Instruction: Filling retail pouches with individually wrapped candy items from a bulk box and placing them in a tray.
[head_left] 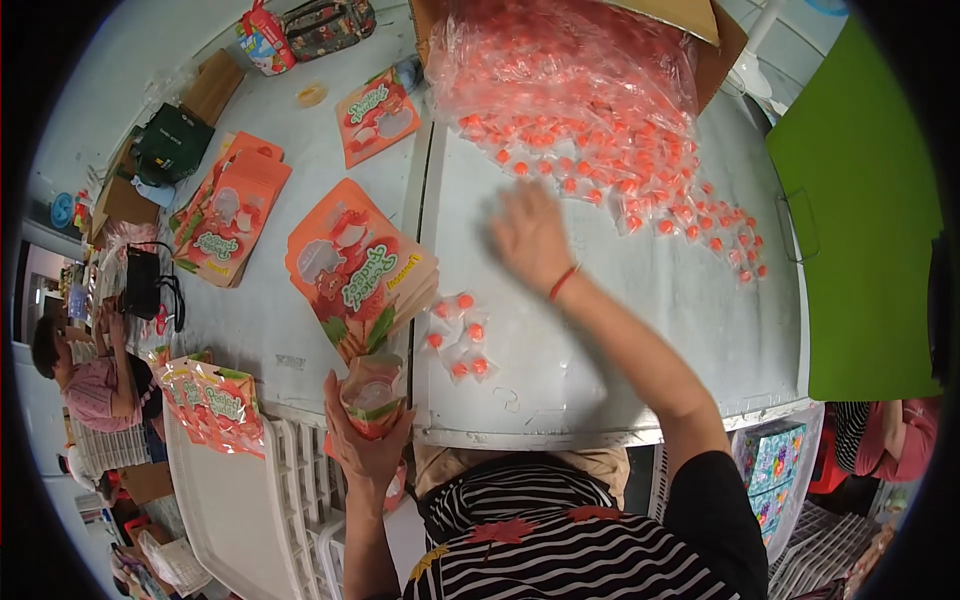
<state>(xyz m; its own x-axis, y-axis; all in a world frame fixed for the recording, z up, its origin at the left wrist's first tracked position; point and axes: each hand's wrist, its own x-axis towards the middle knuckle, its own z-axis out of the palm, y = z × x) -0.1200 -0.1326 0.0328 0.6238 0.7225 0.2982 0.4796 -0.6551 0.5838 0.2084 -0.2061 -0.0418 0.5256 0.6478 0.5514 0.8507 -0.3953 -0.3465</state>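
My left hand (368,452), at the table's front edge, grips an orange pouch (368,424) with its top spread open and facing up. My right hand (530,230) reaches out over the table, fingers extended and a little smeared, with a red band on the wrist. Just beyond its fingertips begins a spread of small red candies (650,175) in clear wrappers. Several wrapped candies (475,332) lie in a small group near the front edge, right of the pouch. A fanned stack of flat orange pouches (358,262) rests just beyond my left hand.
A cardboard box (722,60) with a clear bag (560,65) spills candies at the back. More pouch stacks (232,215) lie left, with a single pouch (377,115) farther back. Filled pouches (212,405) sit on a white tray (225,510). A green panel (860,220) stands right; other people work nearby.
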